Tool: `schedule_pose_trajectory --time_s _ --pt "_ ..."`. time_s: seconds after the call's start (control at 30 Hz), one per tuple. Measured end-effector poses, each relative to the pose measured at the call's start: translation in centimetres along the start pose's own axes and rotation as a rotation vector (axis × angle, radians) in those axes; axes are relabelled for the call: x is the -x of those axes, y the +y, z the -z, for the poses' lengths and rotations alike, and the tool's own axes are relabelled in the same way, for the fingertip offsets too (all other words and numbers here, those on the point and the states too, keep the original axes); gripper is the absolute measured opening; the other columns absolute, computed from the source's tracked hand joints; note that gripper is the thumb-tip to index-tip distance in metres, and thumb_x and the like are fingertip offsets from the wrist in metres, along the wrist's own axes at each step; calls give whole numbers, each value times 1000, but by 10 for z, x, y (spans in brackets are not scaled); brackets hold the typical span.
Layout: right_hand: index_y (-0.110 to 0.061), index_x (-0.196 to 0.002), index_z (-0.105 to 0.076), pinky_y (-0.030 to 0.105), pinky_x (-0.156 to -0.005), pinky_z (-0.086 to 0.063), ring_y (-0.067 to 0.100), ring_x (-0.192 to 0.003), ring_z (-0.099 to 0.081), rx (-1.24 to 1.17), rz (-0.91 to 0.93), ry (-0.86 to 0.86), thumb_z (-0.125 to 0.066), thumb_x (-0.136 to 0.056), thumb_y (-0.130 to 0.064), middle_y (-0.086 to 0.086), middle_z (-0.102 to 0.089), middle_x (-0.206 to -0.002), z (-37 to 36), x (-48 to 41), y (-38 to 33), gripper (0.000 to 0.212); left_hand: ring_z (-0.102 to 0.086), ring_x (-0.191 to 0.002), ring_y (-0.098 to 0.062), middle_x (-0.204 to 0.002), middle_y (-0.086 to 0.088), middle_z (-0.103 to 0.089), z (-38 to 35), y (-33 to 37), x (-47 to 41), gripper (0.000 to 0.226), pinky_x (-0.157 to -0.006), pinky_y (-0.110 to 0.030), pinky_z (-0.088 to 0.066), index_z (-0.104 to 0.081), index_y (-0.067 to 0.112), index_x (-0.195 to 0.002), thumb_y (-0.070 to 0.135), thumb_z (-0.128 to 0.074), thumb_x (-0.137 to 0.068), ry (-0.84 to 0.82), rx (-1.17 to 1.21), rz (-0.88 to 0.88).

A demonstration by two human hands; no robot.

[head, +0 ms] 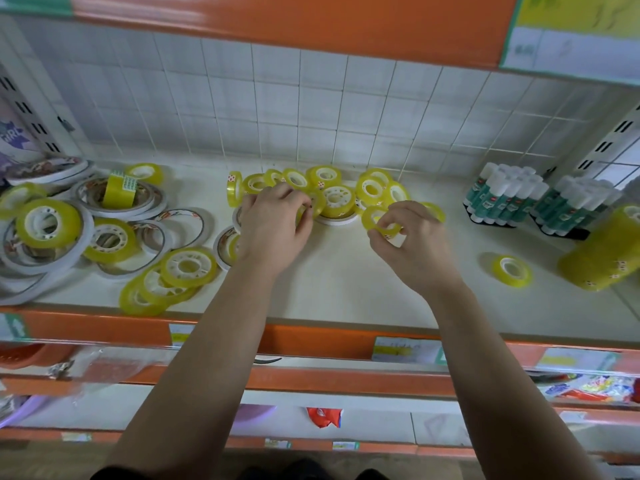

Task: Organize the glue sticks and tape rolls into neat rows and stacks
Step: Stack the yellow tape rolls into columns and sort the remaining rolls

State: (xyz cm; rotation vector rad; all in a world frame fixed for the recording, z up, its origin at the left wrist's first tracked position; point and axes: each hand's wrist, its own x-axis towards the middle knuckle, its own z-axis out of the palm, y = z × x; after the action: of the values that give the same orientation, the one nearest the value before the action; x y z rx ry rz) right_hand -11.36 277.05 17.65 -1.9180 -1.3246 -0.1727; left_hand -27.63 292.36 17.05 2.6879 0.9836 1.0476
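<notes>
Over the white shelf point(346, 292), the left hand point(273, 225) pinches a small yellow tape roll point(318, 202) on edge, and the right hand point(414, 252) pinches another roll point(369, 217) just beside it. Behind them lies a loose cluster of tape rolls point(336, 197); glue sticks point(502, 197) stand upright at the far right.

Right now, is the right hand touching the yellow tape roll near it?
Touching. The head view shows the right hand pinching the yellow tape roll between thumb and fingers.
</notes>
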Motion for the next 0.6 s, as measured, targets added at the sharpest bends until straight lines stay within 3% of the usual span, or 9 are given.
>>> schedule_pose_trajectory --time_s 0.23,0.43,0.6 --pt "-10 -81 -69 26 -73 -46 11 -87 -56 -6 15 78 -71 -78 -27 3 -63 -99 10 11 -2 18 -60 -96 -29 -102 -4 -63 15 17 -23 19 -88 -42 -40 -71 18 -100 29 -60 -90 -98 -2 -12" --pt "-11 -83 -71 16 -79 -41 10 -88 -57 -3 -29 109 -73 -78 -27 7 -64 -106 18 13 -1 17 -56 -103 -28 -107 -7 -60 -3 8 -32 34 -88 -40 -39 -74 19 -98 46 -54 -93 -272 -169 59" --pt "-10 -83 -71 14 -77 -40 10 -89 -58 1 -29 130 -73 -77 -27 6 -64 -105 20 17 -1 18 -55 -103 -30 -104 -7 -58 -6 7 -27 31 -84 -40 -40 -74 18 -93 45 -59 -91 -268 -121 40"
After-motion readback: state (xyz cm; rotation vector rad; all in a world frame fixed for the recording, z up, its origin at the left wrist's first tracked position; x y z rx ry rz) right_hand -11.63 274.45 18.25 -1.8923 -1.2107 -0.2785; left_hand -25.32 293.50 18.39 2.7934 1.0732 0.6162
